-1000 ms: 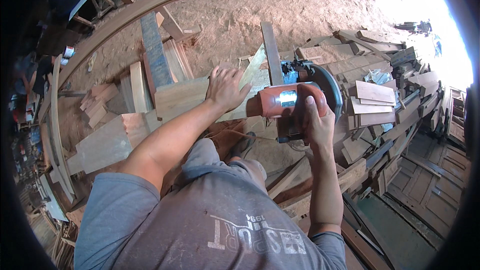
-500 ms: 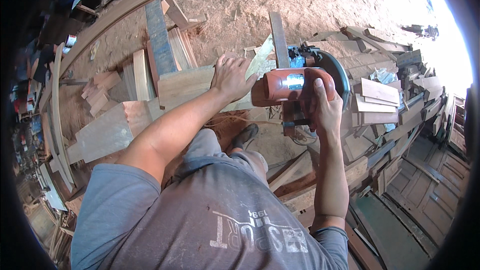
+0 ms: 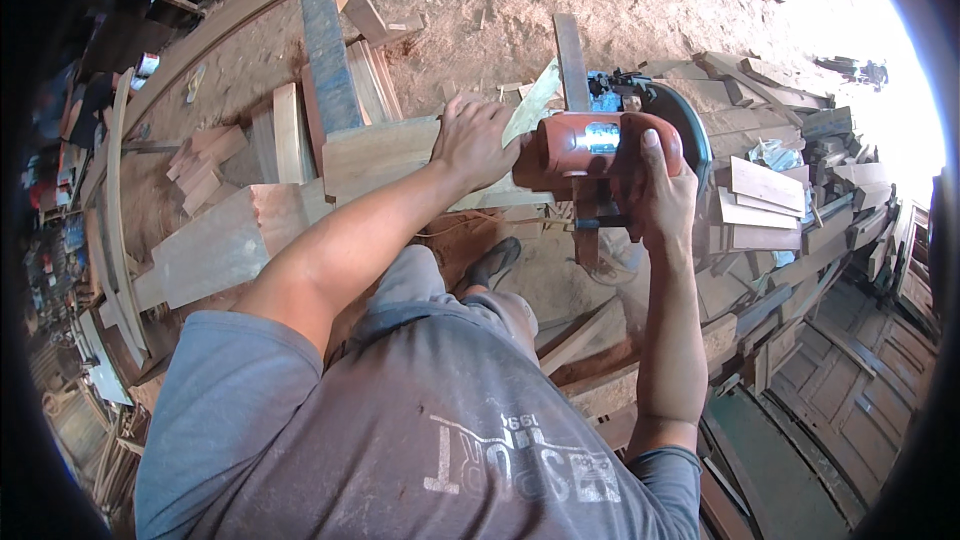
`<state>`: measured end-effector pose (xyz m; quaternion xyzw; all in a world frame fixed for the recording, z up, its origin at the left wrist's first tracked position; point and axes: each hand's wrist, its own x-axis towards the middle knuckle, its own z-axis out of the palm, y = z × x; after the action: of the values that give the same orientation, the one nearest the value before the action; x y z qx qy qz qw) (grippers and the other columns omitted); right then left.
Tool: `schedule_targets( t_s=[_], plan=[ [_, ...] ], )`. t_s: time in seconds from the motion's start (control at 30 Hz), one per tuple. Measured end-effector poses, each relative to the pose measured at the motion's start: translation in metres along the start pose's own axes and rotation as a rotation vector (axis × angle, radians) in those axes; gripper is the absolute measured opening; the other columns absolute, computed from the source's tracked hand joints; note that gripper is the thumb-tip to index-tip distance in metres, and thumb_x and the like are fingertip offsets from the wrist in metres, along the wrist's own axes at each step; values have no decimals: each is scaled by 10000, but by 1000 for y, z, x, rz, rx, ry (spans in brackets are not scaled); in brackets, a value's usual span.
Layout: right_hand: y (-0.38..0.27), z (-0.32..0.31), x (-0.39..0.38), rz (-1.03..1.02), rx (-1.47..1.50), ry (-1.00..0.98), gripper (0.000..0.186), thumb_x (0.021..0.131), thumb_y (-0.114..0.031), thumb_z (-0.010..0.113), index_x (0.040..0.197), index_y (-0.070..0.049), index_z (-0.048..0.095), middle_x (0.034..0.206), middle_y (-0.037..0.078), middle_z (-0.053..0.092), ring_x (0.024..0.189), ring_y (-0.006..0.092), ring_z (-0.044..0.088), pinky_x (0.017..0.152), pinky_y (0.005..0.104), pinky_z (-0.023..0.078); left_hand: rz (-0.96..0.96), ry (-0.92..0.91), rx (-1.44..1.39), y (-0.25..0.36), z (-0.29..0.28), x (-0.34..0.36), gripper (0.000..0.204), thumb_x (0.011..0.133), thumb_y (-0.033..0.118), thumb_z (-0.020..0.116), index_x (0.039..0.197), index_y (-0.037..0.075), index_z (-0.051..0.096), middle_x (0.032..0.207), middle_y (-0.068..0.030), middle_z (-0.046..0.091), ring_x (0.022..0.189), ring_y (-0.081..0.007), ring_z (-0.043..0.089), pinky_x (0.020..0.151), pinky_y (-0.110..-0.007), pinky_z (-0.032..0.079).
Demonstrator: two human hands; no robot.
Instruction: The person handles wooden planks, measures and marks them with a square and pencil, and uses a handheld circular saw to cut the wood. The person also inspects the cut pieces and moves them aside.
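My right hand (image 3: 668,185) is wrapped around the rear handle of an orange-red circular saw (image 3: 580,145), whose dark round guard (image 3: 690,130) faces right. The saw sits over the right end of a light wooden board (image 3: 380,162). On that board lies my left hand (image 3: 475,140), its fingers stretched toward the far edge and its thumb pointing at the saw's motor end. Between left hand and saw, a pale green strip (image 3: 535,100) sticks up. The blade and the contact with the wood are hidden beneath the saw.
A narrow dark plank (image 3: 571,60) runs away from me beyond the saw. A blue-stained plank (image 3: 328,60) lies crosswise at the left. Stacked offcuts (image 3: 765,190) fill the right side, with panelled doors (image 3: 850,340) nearer. Sawdust-covered ground (image 3: 500,0) spreads beyond.
The saw has moved slightly away from me in my right hand. My left hand stays on the board, and the whole view has shifted a little.
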<state>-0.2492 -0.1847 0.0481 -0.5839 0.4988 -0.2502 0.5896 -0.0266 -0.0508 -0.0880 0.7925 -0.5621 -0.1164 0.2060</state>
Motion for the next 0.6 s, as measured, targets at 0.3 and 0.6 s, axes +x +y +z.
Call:
schedule_targets(
  t_s=[0.3, 0.6],
  plan=[
    [-14, 10, 11, -6, -27, -14, 377, 1089, -373, 693, 1273, -50, 754, 944, 26, 720, 774, 104, 649, 661, 267, 527, -17, -42, 19, 0, -2, -1, 534, 994, 365, 641, 1422, 45, 624, 1421, -163, 665, 1415, -326, 560, 1265, -617, 247],
    [-12, 18, 45, -61, -88, -26, 505, 1060, -491, 677, 1200, -16, 776, 924, 54, 739, 773, 118, 664, 671, 283, 532, -35, -67, 19, 1, -1, 0, 558, 996, 439, 637, 1391, 46, 647, 1410, -169, 670, 1421, -318, 557, 1280, -609, 233]
  ],
)
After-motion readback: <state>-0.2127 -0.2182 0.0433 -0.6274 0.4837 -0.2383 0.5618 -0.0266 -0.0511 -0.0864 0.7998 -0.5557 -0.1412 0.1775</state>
